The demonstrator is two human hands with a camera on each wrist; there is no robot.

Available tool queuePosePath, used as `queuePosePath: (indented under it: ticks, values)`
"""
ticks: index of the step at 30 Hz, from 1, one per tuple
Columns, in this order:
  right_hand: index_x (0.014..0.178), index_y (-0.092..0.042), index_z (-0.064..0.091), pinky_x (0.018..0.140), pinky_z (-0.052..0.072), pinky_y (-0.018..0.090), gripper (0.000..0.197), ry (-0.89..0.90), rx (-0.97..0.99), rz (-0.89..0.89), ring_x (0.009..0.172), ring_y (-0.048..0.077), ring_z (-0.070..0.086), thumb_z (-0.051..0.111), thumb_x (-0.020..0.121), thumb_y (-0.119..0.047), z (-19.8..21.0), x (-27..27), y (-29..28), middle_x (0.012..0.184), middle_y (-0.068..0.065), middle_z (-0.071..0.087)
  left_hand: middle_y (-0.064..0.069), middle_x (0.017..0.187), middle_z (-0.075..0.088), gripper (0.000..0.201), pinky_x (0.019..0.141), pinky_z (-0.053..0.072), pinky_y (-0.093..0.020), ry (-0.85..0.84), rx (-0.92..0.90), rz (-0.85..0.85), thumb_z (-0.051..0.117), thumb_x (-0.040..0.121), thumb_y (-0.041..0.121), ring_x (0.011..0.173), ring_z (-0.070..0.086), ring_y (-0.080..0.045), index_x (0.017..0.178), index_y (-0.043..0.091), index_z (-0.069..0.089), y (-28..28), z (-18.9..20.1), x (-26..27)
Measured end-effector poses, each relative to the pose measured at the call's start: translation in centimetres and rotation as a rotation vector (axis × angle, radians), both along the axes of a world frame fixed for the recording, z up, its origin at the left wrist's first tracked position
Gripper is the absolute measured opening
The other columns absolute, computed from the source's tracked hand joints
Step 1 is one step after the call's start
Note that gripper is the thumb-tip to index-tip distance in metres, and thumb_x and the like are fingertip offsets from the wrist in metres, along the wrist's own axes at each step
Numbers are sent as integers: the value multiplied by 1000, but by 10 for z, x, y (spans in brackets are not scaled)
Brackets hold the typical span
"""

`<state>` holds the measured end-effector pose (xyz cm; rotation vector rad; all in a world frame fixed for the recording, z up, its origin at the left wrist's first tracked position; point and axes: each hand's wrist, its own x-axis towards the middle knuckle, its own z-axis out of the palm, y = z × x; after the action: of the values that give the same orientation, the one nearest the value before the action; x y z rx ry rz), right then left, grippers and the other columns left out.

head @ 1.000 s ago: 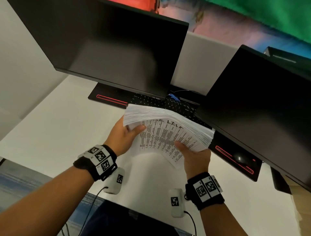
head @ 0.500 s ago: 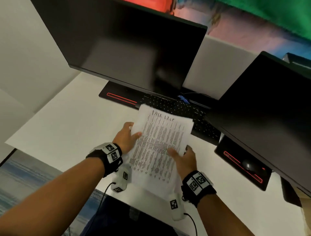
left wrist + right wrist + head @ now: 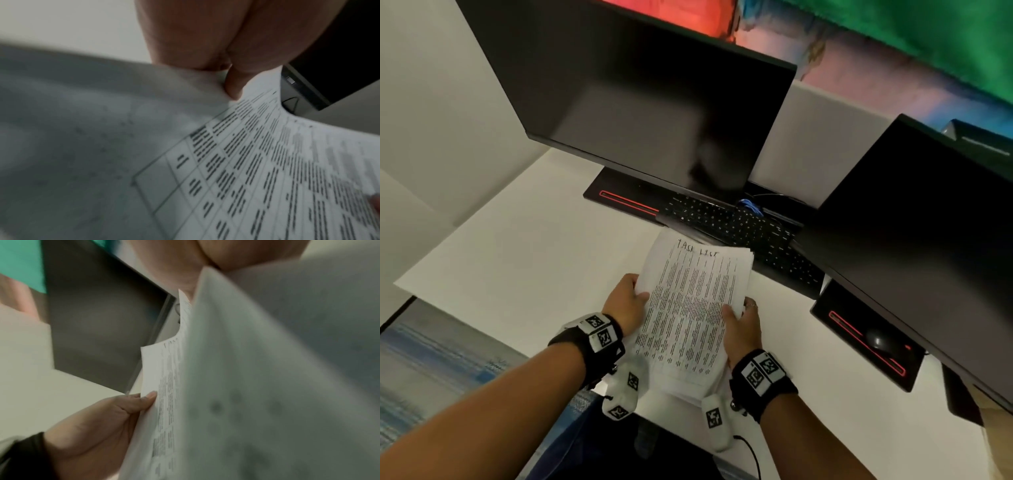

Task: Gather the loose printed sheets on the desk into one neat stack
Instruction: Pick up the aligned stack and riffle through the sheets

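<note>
Above the near edge of the white desk (image 3: 493, 274), just in front of the black keyboard (image 3: 743, 233), a stack of printed sheets (image 3: 688, 308) is held off the surface between both hands. Stack tilted, far end toward the keyboard, near end toward the person. Top sheet shows a table of dark text lines with a handwritten heading at the far end. Edges roughly aligned, a few corners fan out at the far right by the keyboard.

Left hand (image 3: 625, 306) grips the stack's left long edge: thumb on top of the sheet, fingers tucked underneath and hidden in the head view. Left wrist view shows one fingertip pinching the paper edge; the rest can't be told. Right hand (image 3: 741, 329) grips the right long edge, thumb pressed on the printed face, fingers curled under the stack, a ring showing on one. Right wrist view mostly blurred paper underside, with the left hand's thumb lying on the sheet edge.

Left of the keyboard and behind it, a dark monitor (image 3: 654, 113) on a black base with a red strip. Right of the keyboard, a second dark monitor (image 3: 914, 233) whose base carries a black mouse (image 3: 879, 341). Both wrists wear black bands with white marker tags.
</note>
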<state>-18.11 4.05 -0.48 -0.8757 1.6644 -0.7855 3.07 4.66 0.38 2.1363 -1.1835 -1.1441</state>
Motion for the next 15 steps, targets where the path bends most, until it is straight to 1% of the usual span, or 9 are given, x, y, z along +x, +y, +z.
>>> queuePosePath:
  ticks: [2,4,6,8,9,10,11,13,15]
  values:
    - [119,-27,49,76,60,30,24,-47,-132,-7,96,12,68,55,98,-17,25,0,-2,114,-2,68,-2,107,62,26,82,51,-35,38,-211,34,47,102,13,95,64,-22,127,11,45,2,21,4]
    - [119,-28,51,67,59,19,28,-135,-296,-28,94,4,69,59,97,-14,50,5,-1,110,-8,69,8,103,59,23,73,49,-23,81,-398,23,46,103,13,88,62,-6,124,16,39,7,45,12]
    - [125,-19,52,73,60,24,38,-210,-398,-41,99,5,70,66,92,-9,64,14,0,112,-4,70,15,101,54,21,67,45,-9,127,-478,-2,48,103,13,84,59,8,120,15,36,11,62,22]
    - [127,-13,54,78,60,30,50,-237,-398,-36,103,11,71,76,83,-6,60,26,2,114,2,72,12,87,54,13,65,44,-9,107,-437,-52,54,101,17,76,60,2,106,8,46,12,65,32]
    - [125,-13,55,77,60,27,53,-232,-376,-38,102,12,71,80,78,-5,56,32,4,111,2,72,10,81,58,14,67,45,-11,84,-408,-88,57,99,23,76,62,-1,99,9,53,12,59,40]
    - [122,-14,56,74,59,23,55,-220,-352,-42,99,12,72,83,75,-5,52,37,6,108,1,73,14,82,65,16,71,47,-11,96,-390,-110,59,98,30,79,64,2,98,14,61,12,54,49]
    - [118,-15,58,71,58,20,54,-204,-337,-44,97,12,72,85,72,-5,50,42,7,105,-2,73,19,88,69,21,78,50,-14,124,-374,-128,62,95,40,86,66,4,101,20,65,10,48,58]
    - [107,-19,63,67,58,18,48,-166,-341,-53,95,12,73,88,68,-7,52,47,7,94,-6,76,16,111,70,54,88,52,-15,193,-416,-163,64,83,57,106,66,0,120,19,63,7,49,69]
    - [106,-16,66,68,61,23,52,-159,-388,-71,92,13,74,91,61,-15,57,47,8,91,-7,77,25,116,66,68,84,49,-6,313,-523,-128,71,82,52,108,61,11,132,11,51,5,63,70]
